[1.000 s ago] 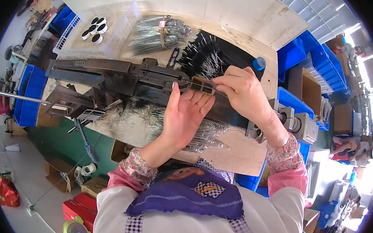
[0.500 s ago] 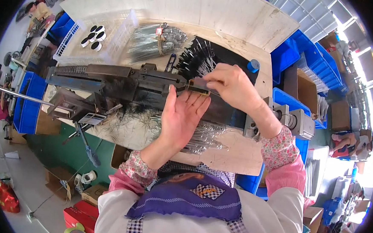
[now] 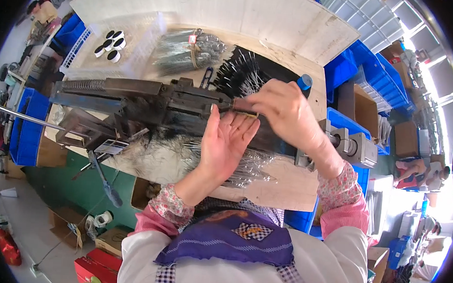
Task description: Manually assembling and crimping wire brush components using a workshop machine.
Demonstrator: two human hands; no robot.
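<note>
My left hand [image 3: 225, 143] lies palm up beside the dark metal machine [image 3: 187, 98], fingers stretched out and holding nothing. Its fingertips reach under a small dark piece with a brassy edge [image 3: 245, 112] at the machine's middle. Just above that piece is my right hand [image 3: 285, 111], slightly blurred, with thumb and fingers pinched together. What they grip is mostly hidden. Behind the hands, a fan of black-and-silver thin brushes [image 3: 243, 72] rests on a black sheet. Beneath my left hand, more thin wire pieces in clear plastic [image 3: 248, 169] lie on the wooden table.
A clear plastic crate [image 3: 139, 48] with several black-and-white rolls stands at back left. Beside it lie bundled wire pieces [image 3: 190, 51] and a blue-handled tool [image 3: 206, 78]. A blue-capped container [image 3: 305, 82] stands at right. A metal cylinder fitting [image 3: 361, 148] juts past the table's right edge.
My right hand has shifted slightly down and right, its fingers tilting over the small piece. My left hand stays palm up in nearly the same place.
</note>
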